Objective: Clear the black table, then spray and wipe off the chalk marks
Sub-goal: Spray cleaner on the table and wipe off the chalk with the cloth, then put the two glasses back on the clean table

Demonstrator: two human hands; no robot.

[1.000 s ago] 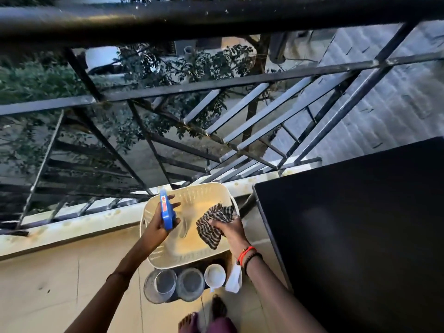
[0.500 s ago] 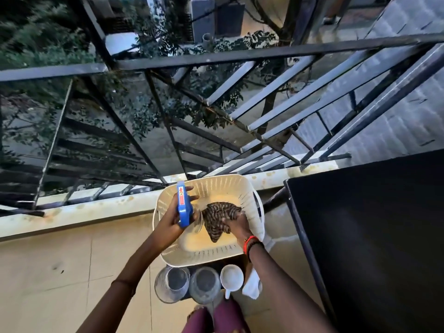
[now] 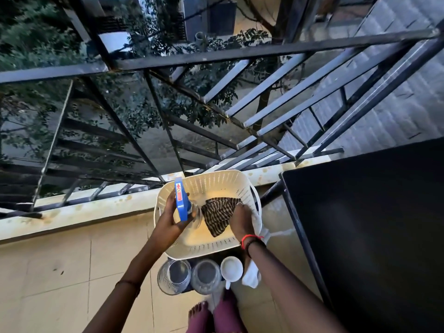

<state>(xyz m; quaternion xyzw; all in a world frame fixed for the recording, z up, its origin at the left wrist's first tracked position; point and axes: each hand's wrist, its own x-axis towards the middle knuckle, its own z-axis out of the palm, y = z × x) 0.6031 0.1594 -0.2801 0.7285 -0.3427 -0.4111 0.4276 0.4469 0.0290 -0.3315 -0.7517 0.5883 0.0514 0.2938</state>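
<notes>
**Both hands at the basket, bottle and cloth in hold**

The left hand is wrapped round a spray bottle with a blue head and a clear body, holding it upright over the left side of a cream perforated basket. The right hand reaches into the same basket, its fingers curled down on the right edge of a striped cloth that lies on the basket floor. Just below the basket stand two glass jars, side by side, then a white cup and a white rag under the right forearm. The black surface fills the right side, near the basket but apart from it. Beyond runs a dark metal railing along a stained ledge.
</notes>
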